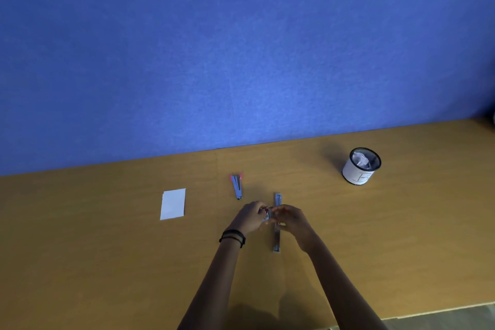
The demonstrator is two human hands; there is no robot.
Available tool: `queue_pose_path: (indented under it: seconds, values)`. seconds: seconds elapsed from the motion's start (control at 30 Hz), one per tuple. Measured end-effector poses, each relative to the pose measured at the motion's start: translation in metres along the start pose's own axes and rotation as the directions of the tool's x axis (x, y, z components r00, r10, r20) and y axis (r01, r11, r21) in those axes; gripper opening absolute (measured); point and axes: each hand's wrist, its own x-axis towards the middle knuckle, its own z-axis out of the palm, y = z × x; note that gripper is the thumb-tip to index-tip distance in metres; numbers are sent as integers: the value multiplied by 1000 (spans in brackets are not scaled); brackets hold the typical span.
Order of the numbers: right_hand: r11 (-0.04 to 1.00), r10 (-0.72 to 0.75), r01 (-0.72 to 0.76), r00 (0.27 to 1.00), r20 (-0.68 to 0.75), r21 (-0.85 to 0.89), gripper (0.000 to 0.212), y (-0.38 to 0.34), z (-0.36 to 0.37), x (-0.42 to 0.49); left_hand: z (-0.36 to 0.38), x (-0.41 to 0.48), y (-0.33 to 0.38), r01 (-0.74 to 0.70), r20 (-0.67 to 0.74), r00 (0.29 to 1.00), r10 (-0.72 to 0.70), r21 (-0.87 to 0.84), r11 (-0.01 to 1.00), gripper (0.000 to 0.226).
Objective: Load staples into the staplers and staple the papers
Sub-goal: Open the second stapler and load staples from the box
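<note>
- The wooden desk (107, 262) has a smooth, matte brown top. Its far edge meets a blue felt-like wall (241, 48), and its near edge shows only at the lower right. There are wide bare stretches at the far left and between the hands and the cup.
- A white paper stack (172, 203) lies flat at the left, well apart from the rest. It is rectangular, with its long sides running near to far.
- The small stapler (237, 186), blue with pink tips, lies splayed in a V. The hinge end is nearer and the two arms open toward the wall.
- The left hand (250, 215), with black bands (233, 237) on its wrist, has its fingers curled and pinches a small whitish item (266, 214). The item is too blurred to identify.
- The long stapler (276, 238), of grey metal, lies opened out flat in a thin straight bar. Its long axis runs near to far, and its middle is hidden under the hands.
- The right hand (290, 218) has its fingers bent and grips the same small whitish item from the other side.
- A round black mesh cup (361, 166) with a white paper wrap stands upright at the far right and holds crumpled paper.
</note>
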Motion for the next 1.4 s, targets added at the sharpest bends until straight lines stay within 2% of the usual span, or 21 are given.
queue_pose_path:
  seconds: [0.13,0.23,0.4,0.53,0.67,0.9,1.3,1.4]
  values:
    - [1000,-8,7,999,-42,-15,17,3,-1,2,3,-2,1,-24,-15,1000,24,-21,1000,32]
    - [981,-81,62,992,-96,-182,12,1,0,4,5,-3,1,-28,-16,1000,27,-67,997,33]
    - [889,-196,117,971,-137,-443,10,-11,3,5,9,-9,1,-36,-33,999,29,-220,975,32]
    - [820,-288,200,954,-84,-537,5,-23,4,1,9,-13,1,-51,-41,998,38,-414,909,30]
    - [690,-426,294,904,-43,-661,7,-35,9,-6,12,-17,-1,-91,-67,996,64,-591,801,30]
    - [555,-539,304,840,-57,-774,15,-50,11,-13,14,-21,3,-151,-115,988,98,-698,700,29]
    - [549,-530,311,847,-36,-776,5,-59,6,-12,14,-21,7,-169,-125,986,114,-706,687,24]
    - [539,-531,303,847,-38,-786,8,-61,4,-9,15,-20,6,-161,-122,987,106,-702,694,24]
